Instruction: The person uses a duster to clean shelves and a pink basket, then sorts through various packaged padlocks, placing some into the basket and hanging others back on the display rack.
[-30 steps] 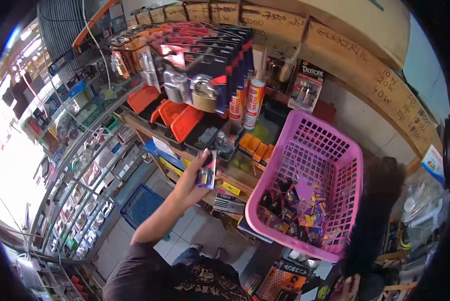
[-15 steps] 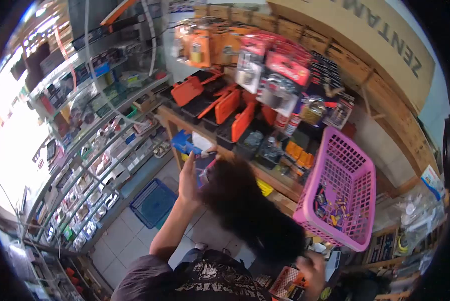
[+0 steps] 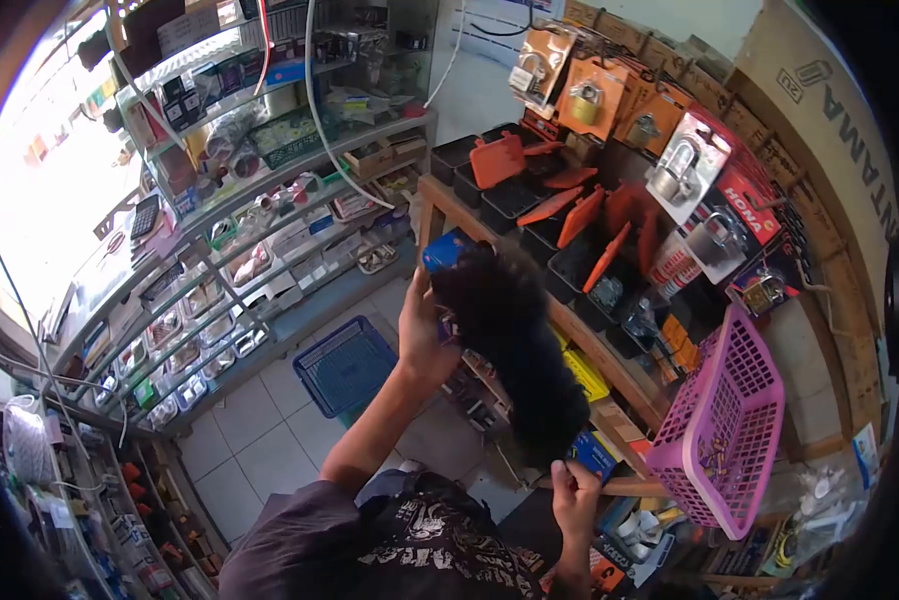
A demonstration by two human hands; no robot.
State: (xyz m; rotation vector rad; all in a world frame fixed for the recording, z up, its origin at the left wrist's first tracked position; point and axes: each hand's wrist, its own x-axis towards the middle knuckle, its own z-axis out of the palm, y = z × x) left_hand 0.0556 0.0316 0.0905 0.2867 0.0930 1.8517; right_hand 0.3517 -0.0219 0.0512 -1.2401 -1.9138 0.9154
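My right hand [image 3: 575, 494] is closed round the lower end of a fluffy black duster [image 3: 529, 340], which slants up and to the left. My left hand [image 3: 421, 330] is raised beside the duster's top, near a blue package [image 3: 447, 250] at the left end of the wooden shelf. The fingers of this hand are partly hidden behind the duster, and what they hold is too covered to make out.
Black bins with orange lids [image 3: 496, 160] line the wooden shelf [image 3: 609, 355]. Packaged padlocks [image 3: 585, 102] hang behind them. A pink basket [image 3: 684, 455] stands at the right, a blue basket [image 3: 344, 365] on the tiled floor. Glass shelves [image 3: 299, 215] rise at the left.
The view has swung right, so the shelf goods and baskets appear shifted. The duster hangs more steeply, and my right hand, blurred before, shows clearly on its end.
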